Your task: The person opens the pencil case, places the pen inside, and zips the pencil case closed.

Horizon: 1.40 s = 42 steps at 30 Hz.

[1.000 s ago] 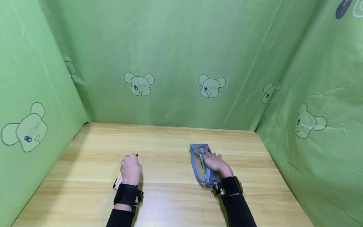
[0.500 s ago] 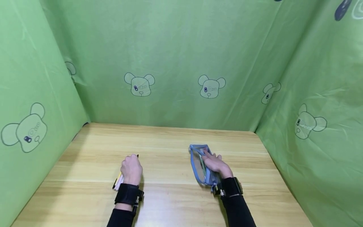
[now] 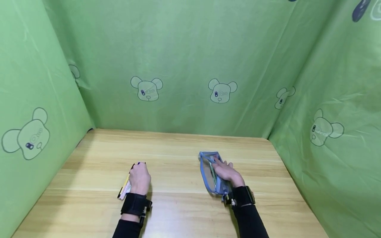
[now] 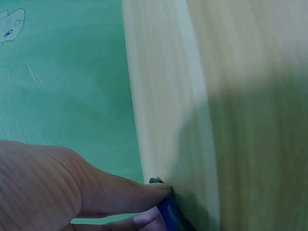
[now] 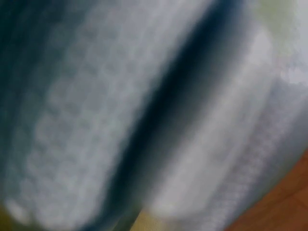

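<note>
My left hand [image 3: 140,178] is on the left half of the table, knuckles up. In the left wrist view its thumb and fingers pinch a slim dark blue pen [image 4: 169,211]. Just left of that hand, and partly hidden by it, lie a yellow pen with black ends [image 3: 125,183] and a pale pinkish-white one [image 3: 123,194]. My right hand [image 3: 227,172] holds a blue-edged mesh pencil case [image 3: 205,175] by its right side, thumb at the open mouth. Something green and white shows inside the case. Blurred grey mesh [image 5: 91,115] fills most of the right wrist view.
The light wood table [image 3: 175,211] is enclosed at the back and both sides by green curtains [image 3: 184,49] printed with bear heads. Bands with small cameras sit on both wrists.
My left hand has shifted slightly to the right, and more of the yellow pen and its black end shows beside it. The right hand and pencil case stay put.
</note>
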Available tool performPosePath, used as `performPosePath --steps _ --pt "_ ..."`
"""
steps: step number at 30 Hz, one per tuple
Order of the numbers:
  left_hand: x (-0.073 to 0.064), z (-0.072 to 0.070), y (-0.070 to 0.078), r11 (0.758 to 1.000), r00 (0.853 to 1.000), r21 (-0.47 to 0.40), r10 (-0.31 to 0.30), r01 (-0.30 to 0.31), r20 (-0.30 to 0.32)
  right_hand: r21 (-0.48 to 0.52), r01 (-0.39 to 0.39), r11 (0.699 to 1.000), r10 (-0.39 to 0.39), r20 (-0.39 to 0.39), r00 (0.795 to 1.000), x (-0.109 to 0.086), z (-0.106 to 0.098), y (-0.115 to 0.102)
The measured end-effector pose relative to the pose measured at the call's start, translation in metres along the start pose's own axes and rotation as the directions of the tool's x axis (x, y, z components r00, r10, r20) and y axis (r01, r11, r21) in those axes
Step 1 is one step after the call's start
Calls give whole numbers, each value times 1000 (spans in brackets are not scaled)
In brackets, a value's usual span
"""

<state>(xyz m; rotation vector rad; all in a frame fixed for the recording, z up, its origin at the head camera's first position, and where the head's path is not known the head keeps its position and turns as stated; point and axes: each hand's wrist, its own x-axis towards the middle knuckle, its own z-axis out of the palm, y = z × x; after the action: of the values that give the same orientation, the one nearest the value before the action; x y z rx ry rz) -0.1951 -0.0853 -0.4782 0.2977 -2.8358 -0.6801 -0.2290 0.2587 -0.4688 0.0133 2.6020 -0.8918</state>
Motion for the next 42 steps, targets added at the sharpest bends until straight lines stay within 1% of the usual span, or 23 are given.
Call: performPosePath --steps 3,6,9,10,14,17,18,21,24,25,27,30,31,33,37,42 --pt "0 0 4 999 999 -12 37 -37 -19 -3 -6 1000 6 -2 1000 0 0 0" --pt "1 -1 10 997 997 -36 67 -68 -26 -5 -9 1000 9 -7 1000 0 -1 0" --pt "1 0 18 994 998 -90 68 -68 -5 -7 -9 1000 9 -7 1000 0 -1 -1" --pt "1 0 21 991 998 -120 65 -64 6 -8 -11 1000 11 -6 1000 -1 -1 0" --pt "-2 5 37 970 996 -239 66 -50 62 -11 -20 1000 20 -7 1000 -1 -1 1" --pt "-5 11 51 952 993 -298 89 -64 71 -10 -19 1000 19 -12 1000 -1 -2 1" --pt "-6 13 56 948 993 -309 101 -76 66 -10 -18 1000 18 -13 1000 -1 -2 0" --pt "-8 20 69 937 989 -325 144 -129 24 -14 -15 1000 15 -14 1000 0 -2 0" --pt "-11 25 83 926 986 -347 164 -145 28 -19 -4 1000 4 -10 1000 0 -2 0" --pt "-11 27 87 924 986 -357 162 -134 48 -17 0 1000 -1 -8 1000 0 -2 0" --pt "-13 29 95 917 982 -386 153 -100 108 -10 7 1000 -7 -4 1000 -1 -2 1" --pt "-15 34 106 909 971 -413 144 -54 191 1 12 1000 -12 -3 1000 -1 -1 1" --pt "-15 35 109 907 968 -418 143 -45 207 3 11 1000 -11 -3 1000 -1 -1 2" --pt "-16 39 114 903 963 -428 150 -41 223 2 11 1000 -11 -6 1000 -1 0 2" --pt "-18 44 121 904 957 -427 141 -20 254 1 8 1000 -8 -6 1000 -1 1 1" --pt "-17 50 128 901 943 -434 136 10 305 6 2 1000 -2 -4 1000 -1 1 1"
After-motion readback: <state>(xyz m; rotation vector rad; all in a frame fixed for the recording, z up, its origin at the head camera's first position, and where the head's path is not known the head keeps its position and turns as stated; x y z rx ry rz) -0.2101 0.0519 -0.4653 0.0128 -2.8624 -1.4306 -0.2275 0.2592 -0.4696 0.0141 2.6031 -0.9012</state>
